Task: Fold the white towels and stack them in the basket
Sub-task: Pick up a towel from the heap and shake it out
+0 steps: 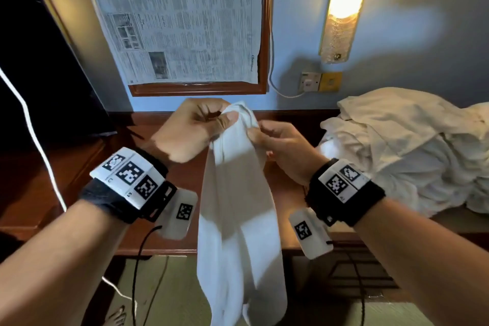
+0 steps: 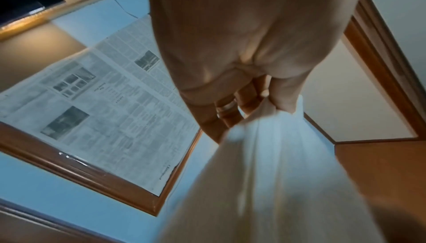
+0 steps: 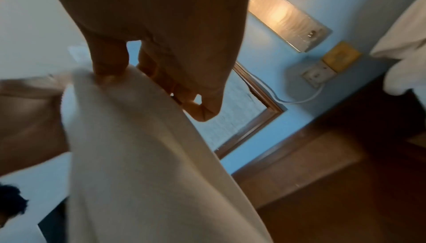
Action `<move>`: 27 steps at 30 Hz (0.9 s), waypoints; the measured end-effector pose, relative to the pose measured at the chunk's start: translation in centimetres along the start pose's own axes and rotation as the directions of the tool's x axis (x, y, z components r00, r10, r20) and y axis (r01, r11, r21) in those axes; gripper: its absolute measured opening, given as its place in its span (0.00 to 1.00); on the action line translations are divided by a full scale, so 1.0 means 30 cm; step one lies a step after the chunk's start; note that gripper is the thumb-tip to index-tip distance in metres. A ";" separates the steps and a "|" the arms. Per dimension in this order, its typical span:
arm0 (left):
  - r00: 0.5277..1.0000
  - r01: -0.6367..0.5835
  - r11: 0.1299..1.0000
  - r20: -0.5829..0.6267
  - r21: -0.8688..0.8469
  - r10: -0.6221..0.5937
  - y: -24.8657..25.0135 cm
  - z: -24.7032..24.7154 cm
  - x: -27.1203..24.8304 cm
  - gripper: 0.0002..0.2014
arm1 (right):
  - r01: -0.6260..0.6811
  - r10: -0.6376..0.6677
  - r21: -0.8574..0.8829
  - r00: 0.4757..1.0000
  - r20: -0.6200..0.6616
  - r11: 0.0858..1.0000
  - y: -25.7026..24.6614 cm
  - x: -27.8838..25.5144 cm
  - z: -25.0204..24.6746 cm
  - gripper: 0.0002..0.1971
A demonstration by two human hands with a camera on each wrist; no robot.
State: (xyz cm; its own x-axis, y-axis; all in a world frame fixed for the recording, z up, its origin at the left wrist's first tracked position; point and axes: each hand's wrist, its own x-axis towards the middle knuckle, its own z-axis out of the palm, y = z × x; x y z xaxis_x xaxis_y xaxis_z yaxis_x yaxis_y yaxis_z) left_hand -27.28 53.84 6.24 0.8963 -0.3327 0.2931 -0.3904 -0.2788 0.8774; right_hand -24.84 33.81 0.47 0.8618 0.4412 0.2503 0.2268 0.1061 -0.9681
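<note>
Fingers (image 1: 211, 114) of left hand (image 1: 185, 132) and right hand (image 1: 280, 148) pinch the top edge of a white towel (image 1: 238, 219) hanging over the wooden surface (image 1: 288, 188), beside a towel pile (image 1: 410, 151).

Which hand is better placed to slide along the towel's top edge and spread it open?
Right, probably. The right hand pinches the towel lightly, while the left hand grips the bunched corner, anchoring it.

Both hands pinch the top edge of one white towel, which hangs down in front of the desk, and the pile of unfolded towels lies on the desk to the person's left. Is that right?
Not quite. The left hand and right hand do pinch the hanging white towel, but the head view shows the pile of unfolded towels on the desk to the person's right, not left.
</note>
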 end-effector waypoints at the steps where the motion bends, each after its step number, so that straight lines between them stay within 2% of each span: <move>1: 1.000 0.013 1.000 0.008 0.008 -0.013 0.006 -0.007 0.003 0.10 | -0.059 0.057 0.046 0.998 0.039 0.997 0.046 -0.018 -0.016 0.26; 4: 1.000 0.013 0.998 0.001 0.069 -0.013 0.003 -0.039 -0.006 0.15 | -0.160 0.161 -0.022 0.973 0.162 0.987 0.185 -0.069 -0.071 0.27; 6: 0.998 0.016 0.998 -0.061 0.062 -0.012 -0.008 -0.061 -0.027 0.18 | -0.157 0.179 -0.120 0.964 0.199 0.980 0.263 -0.091 -0.103 0.29; 7: 0.994 0.022 0.998 -0.110 0.059 -0.015 -0.019 -0.072 -0.038 0.18 | -0.145 0.175 -0.167 0.968 0.182 0.975 0.298 -0.096 -0.120 0.24; 9: 0.975 0.036 0.998 -0.223 0.048 -0.025 -0.037 -0.088 -0.065 0.15 | -0.113 0.156 -0.317 0.981 0.115 0.942 0.369 -0.101 -0.162 0.08; 11: 0.934 0.058 0.998 -0.355 0.037 -0.041 -0.054 -0.096 -0.098 0.12 | -0.143 0.178 -0.493 0.984 0.025 0.858 0.446 -0.104 -0.209 0.13; 13: 0.875 0.076 0.997 -0.479 0.008 -0.063 -0.071 -0.112 -0.128 0.11 | -0.214 0.244 -0.606 0.969 -0.035 0.766 0.503 -0.121 -0.236 0.14; 16: 0.783 0.120 0.990 -0.607 -0.075 -0.141 -0.099 -0.158 -0.166 0.09 | -0.295 0.344 -0.792 0.932 -0.116 0.534 0.599 -0.178 -0.287 0.17; 18: 0.730 0.128 0.988 -0.666 -0.090 -0.156 -0.108 -0.191 -0.184 0.12 | -0.359 0.413 -0.851 0.891 -0.189 0.384 0.651 -0.218 -0.347 0.11; 20: 0.703 0.121 0.989 -0.696 -0.087 -0.147 -0.112 -0.211 -0.190 0.15 | -0.438 0.491 -0.859 0.828 -0.270 0.265 0.676 -0.254 -0.409 0.09; 22: 0.697 0.120 0.991 -0.705 -0.064 -0.130 -0.118 -0.219 -0.186 0.15 | -0.491 0.559 -0.860 0.756 -0.339 0.142 0.679 -0.285 -0.456 0.11; 24: 0.709 0.120 0.993 -0.698 -0.016 -0.097 -0.128 -0.217 -0.171 0.12 | -0.531 0.575 -0.845 0.710 -0.405 0.060 0.679 -0.305 -0.473 0.12; 26: 0.745 0.116 0.992 -0.665 0.055 -0.050 -0.135 -0.197 -0.148 0.12 | -0.553 0.556 -0.831 0.710 -0.432 0.060 0.666 -0.297 -0.444 0.12; 27: 0.776 0.109 0.990 -0.630 0.091 -0.028 -0.140 -0.180 -0.133 0.12 | -0.547 0.515 -0.830 0.745 -0.424 0.108 0.654 -0.275 -0.408 0.11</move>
State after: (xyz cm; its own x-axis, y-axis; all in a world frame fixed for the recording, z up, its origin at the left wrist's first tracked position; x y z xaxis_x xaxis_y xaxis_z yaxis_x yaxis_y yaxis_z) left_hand -28.08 61.21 3.45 0.8391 0.3165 0.4424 -0.3077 -0.3945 0.8658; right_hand -21.95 21.34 -20.50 0.9512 0.0050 -0.3086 -0.0708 -0.9696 -0.2340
